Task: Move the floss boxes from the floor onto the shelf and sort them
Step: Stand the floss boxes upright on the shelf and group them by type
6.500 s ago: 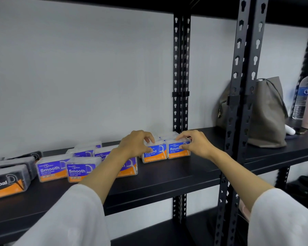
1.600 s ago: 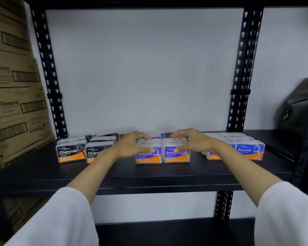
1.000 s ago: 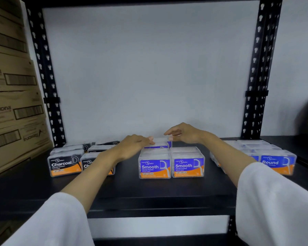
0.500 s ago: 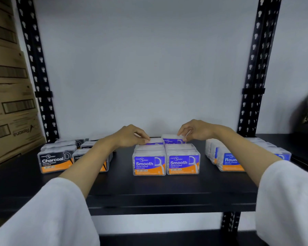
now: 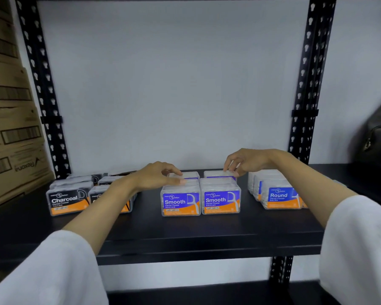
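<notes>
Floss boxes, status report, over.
Left hand and right hand each pinch a rear Smooth box. Charcoal, Smooth, Round grouped on shelf. Nothing in the way.

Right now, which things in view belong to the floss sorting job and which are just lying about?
Job:
Charcoal boxes
Smooth boxes
Round boxes
shelf
left hand, fingertips on a rear Smooth box
right hand, fingertips on a rear Smooth box

Lying about:
cardboard cartons
dark bag
</notes>
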